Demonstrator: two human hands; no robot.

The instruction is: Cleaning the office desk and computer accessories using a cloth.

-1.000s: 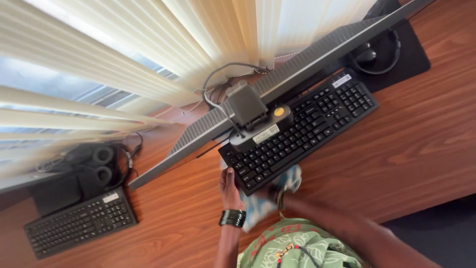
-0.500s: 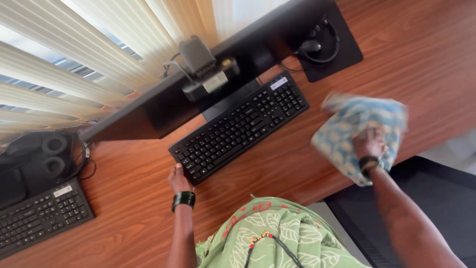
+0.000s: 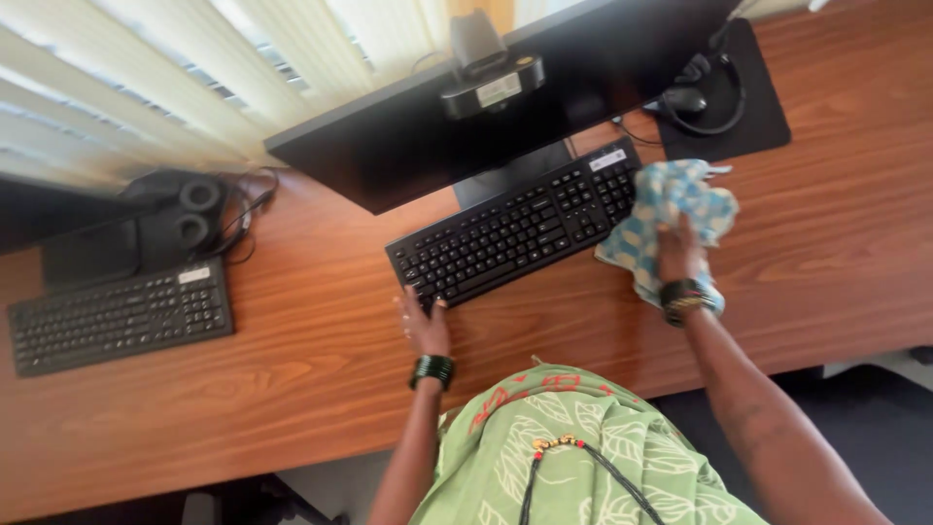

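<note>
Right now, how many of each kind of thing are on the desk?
Keyboards: 2, one at the left hand, one far left
Monitors: 2
Headsets: 2
Mouse pad: 1
Cloth: 1, under the right hand
Total: 8

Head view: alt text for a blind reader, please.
A person's right hand presses a blue-and-white cloth on a wooden desk beside a black keyboard; the left hand rests at the keyboard's near corner, below a dark monitor.
</note>
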